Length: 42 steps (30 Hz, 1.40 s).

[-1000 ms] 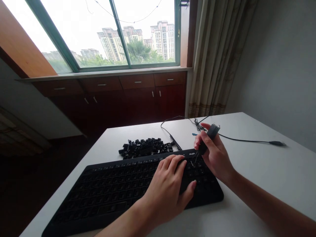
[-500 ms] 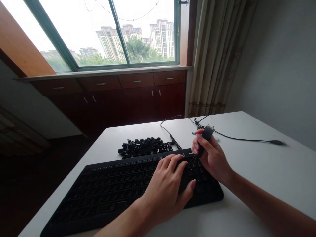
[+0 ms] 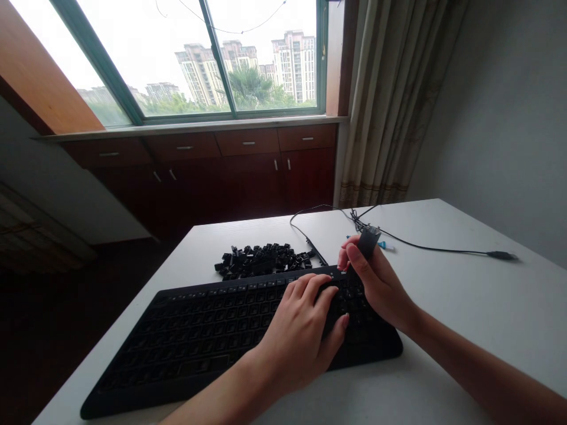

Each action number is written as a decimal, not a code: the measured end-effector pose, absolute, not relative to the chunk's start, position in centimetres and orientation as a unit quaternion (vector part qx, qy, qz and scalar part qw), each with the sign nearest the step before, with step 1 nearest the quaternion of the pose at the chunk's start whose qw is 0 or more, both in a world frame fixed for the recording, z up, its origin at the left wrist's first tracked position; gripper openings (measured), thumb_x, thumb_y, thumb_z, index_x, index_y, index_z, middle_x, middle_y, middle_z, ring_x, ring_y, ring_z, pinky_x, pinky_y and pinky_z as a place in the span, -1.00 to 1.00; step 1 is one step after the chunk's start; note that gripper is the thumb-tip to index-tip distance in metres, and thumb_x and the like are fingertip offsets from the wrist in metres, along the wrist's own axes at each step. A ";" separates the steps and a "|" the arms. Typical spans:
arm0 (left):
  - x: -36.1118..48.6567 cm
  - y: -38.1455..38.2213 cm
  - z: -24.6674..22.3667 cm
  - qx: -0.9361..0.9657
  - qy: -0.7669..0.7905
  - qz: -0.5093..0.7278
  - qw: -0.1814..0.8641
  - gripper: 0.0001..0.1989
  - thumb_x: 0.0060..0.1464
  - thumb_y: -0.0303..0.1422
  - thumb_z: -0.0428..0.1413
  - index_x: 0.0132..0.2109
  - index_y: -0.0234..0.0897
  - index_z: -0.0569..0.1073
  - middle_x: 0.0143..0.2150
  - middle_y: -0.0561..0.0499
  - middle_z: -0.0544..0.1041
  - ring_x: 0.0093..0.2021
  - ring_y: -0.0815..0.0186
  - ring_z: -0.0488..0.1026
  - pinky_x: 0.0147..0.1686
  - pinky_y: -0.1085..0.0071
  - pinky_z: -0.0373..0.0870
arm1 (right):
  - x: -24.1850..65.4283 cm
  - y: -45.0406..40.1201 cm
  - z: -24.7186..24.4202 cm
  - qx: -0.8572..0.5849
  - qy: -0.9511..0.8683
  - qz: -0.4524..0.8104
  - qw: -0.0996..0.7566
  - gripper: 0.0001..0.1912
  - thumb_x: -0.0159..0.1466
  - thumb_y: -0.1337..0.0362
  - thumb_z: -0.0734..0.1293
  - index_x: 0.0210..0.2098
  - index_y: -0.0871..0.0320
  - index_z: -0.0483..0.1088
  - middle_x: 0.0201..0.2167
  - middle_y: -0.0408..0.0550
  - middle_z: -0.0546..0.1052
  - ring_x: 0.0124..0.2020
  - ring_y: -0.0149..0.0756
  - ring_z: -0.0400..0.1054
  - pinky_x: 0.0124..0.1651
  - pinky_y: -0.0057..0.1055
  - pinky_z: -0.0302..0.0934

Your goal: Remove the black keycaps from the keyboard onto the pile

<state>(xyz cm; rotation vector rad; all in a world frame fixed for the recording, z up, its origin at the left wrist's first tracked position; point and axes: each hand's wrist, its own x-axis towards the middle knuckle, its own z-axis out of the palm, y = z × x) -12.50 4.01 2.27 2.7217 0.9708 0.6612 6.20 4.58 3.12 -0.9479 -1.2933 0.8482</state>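
A black keyboard [image 3: 208, 321] lies across the white table, with bare key positions over most of its left and middle. My left hand [image 3: 301, 330] rests on its right part, fingers spread and palm down, holding nothing. Over the number-pad side, my right hand [image 3: 387, 289] is wrapped round a black keycap puller [image 3: 368, 241]. Metal shows at the puller's top end; its lower end is hidden behind my fingers and against the dark keys. A heap of loose black keycaps [image 3: 261, 260] sits just behind the keyboard.
Behind the keyboard, a black cable [image 3: 358, 221] lies bundled, its plug [image 3: 500, 255] stretching to the right. A small blue-and-white object [image 3: 386, 246] is beside my right hand. Dark red cabinets [image 3: 243, 177] stand beyond the table under a window.
My right hand has tipped slightly and sits lower over the keys; the wires at the puller's lower end no longer show clearly. My left hand stays in place. The view has shifted a little.
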 end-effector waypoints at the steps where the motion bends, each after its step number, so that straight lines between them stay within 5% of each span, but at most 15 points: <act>1: -12.5 4.0 2.2 0.914 0.326 0.223 0.088 -0.61 0.33 -0.22 0.04 0.21 -0.26 0.40 0.26 -0.19 0.37 0.27 -0.01 0.27 0.27 -0.04 0.32 | 6.4 4.6 3.1 -0.430 -0.570 0.347 0.608 -0.78 0.44 0.02 0.27 -0.12 0.02 0.37 -0.33 -0.13 0.48 -0.30 -0.27 0.36 -0.15 -0.34 0.26; 8: -12.5 4.0 2.0 0.914 0.326 0.224 0.087 -0.59 0.32 -0.21 0.04 0.22 -0.28 0.39 0.26 -0.19 0.38 0.28 -0.01 0.27 0.27 -0.05 0.31 | 7.5 5.2 3.1 -0.497 -0.598 0.286 0.560 -0.72 0.39 0.00 0.32 -0.24 0.08 0.42 -0.42 -0.12 0.47 -0.42 -0.28 0.32 -0.37 -0.37 0.19; 17: -12.5 3.9 2.2 0.915 0.326 0.221 0.087 -0.58 0.31 -0.21 0.05 0.22 -0.30 0.40 0.24 -0.20 0.39 0.27 -0.01 0.29 0.27 -0.05 0.32 | 7.5 5.6 2.5 -0.526 -0.566 0.368 0.516 -0.65 0.36 -0.08 0.32 -0.25 0.09 0.36 -0.47 -0.15 0.49 -0.62 -0.39 0.27 -0.59 -0.44 0.15; 30: -12.5 4.0 2.1 0.916 0.321 0.226 0.084 -0.61 0.31 -0.22 0.05 0.19 -0.32 0.41 0.23 -0.21 0.40 0.26 -0.02 0.30 0.27 -0.03 0.31 | 7.5 5.2 2.6 -0.495 -0.619 0.381 0.475 -0.61 0.40 0.00 0.33 0.08 0.11 0.35 -0.27 -0.04 0.63 -0.30 -0.22 0.52 -0.27 -0.35 0.38; 42: -12.5 4.1 2.2 0.916 0.320 0.225 0.089 -0.58 0.31 -0.21 0.05 0.19 -0.37 0.41 0.21 -0.22 0.41 0.24 -0.01 0.30 0.27 0.00 0.30 | 7.4 4.6 2.8 -0.453 -0.710 0.305 0.445 -0.69 0.48 0.10 0.22 0.13 0.07 0.35 -0.21 -0.06 0.59 -0.22 -0.21 0.49 -0.11 -0.27 0.36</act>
